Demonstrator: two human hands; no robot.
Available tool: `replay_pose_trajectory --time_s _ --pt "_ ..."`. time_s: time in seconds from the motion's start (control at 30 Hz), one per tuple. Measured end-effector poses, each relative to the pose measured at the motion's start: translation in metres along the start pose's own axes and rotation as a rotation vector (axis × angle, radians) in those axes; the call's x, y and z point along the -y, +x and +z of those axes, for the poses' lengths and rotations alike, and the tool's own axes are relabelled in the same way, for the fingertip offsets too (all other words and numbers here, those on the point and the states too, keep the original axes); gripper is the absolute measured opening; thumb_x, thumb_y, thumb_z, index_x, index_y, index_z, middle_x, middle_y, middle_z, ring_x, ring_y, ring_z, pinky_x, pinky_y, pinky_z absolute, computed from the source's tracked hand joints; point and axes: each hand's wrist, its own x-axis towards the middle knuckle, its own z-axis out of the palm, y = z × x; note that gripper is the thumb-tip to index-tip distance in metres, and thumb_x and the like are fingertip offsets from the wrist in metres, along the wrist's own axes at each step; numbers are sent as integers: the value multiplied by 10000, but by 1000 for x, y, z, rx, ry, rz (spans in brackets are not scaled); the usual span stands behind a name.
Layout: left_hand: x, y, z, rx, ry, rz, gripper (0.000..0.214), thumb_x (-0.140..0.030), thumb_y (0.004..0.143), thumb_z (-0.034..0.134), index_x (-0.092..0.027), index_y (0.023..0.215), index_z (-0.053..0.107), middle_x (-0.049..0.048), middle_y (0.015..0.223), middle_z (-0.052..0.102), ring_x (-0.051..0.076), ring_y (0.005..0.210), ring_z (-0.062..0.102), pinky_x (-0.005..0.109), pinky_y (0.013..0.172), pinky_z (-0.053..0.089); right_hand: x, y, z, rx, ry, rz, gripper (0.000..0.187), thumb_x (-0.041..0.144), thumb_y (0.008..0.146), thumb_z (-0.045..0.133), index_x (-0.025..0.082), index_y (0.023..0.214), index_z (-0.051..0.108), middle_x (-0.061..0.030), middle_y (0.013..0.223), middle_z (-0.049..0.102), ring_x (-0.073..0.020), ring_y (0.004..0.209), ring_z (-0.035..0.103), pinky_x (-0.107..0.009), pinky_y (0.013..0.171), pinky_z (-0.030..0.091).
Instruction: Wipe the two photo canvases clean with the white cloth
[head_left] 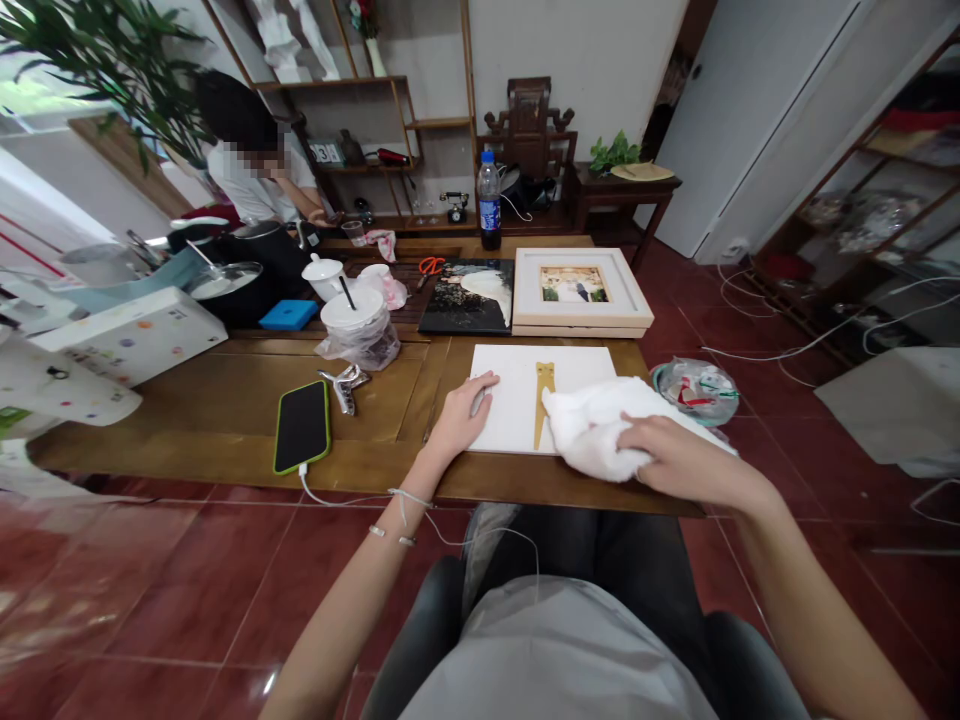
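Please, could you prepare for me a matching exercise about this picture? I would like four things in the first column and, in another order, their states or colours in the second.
Things
1. Cloth
2. Board
3. Phone
4. Bottle

States or colours
A. Upright, with a blue cap
B. Held in the right hand
C. Plugged in, with a green edge
D. White, touched by the left hand

Right pairs: 1-B, 2-D, 3-C, 4-A
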Motion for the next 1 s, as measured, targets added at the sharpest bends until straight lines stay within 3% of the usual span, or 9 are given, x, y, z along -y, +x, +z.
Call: replay_pose_trajectory --time_s 0.1,0.2,0.43,0.5,0.6,0.7,0.83,1.0 --pt "-1 0 0 -1 11 3 288 -151 864 460 -161 1121 588 109 1211 621 212 1174 550 423 1057 382 5 -16 1 29 24 6 363 78 600 431 231 828 669 -55 846 672 -263 933 605 -352 886 415" --pt "0 0 1 -4 10 2 293 -147 861 461 -172 1124 587 100 1218 618 212 1176 549 423 1058 382 -4 -10 0 10 74 47 343 107 616 432 227 832 670 -48 903 682 -257 928 606 -325 853 430" --pt "4 0 1 -8 -8 7 297 -151 857 466 -170 1128 587 92 1217 619 208 1166 555 396 1042 403 -34 63 5 -230 130 133 277 202 716 447 169 901 650 -77 984 688 -269 967 600 -347 872 438" --pt "4 0 1 -12 -12 11 296 -149 858 464 -167 1126 589 94 1212 622 204 1160 559 390 1037 407 -37 81 12 -301 86 118 327 173 726 431 147 988 626 -99 1104 657 -278 1107 544 -404 986 367" --pt "3 0 0 -17 -13 11 293 -144 856 468 -155 1122 592 104 1206 625 201 1154 564 386 1035 408 -35 91 24 -343 -15 35 424 106 706 409 106 1094 579 -143 1302 538 -272 1322 337 -490 1103 174" --pt "2 -1 0 -21 -14 17 295 -143 854 470 -163 1123 591 95 1202 628 201 1154 564 387 1028 414 -24 78 31 -311 -37 -43 418 70 678 398 115 1044 594 -158 1295 543 -259 1360 266 -524 1113 134" --pt "2 -1 0 -21 -11 22 297 -143 854 467 -169 1123 590 89 1200 630 201 1155 563 389 1030 412 3 34 29 -227 -10 -104 407 43 632 393 137 957 620 -161 1288 550 -255 1359 272 -528 1116 153" --pt "4 -1 2 -27 -10 30 298 -147 855 464 -171 1124 591 91 1200 629 206 1161 559 399 1041 400 22 -10 20 -56 78 -145 457 17 607 379 199 923 654 -62 1333 527 -242 1358 275 -485 1115 210"
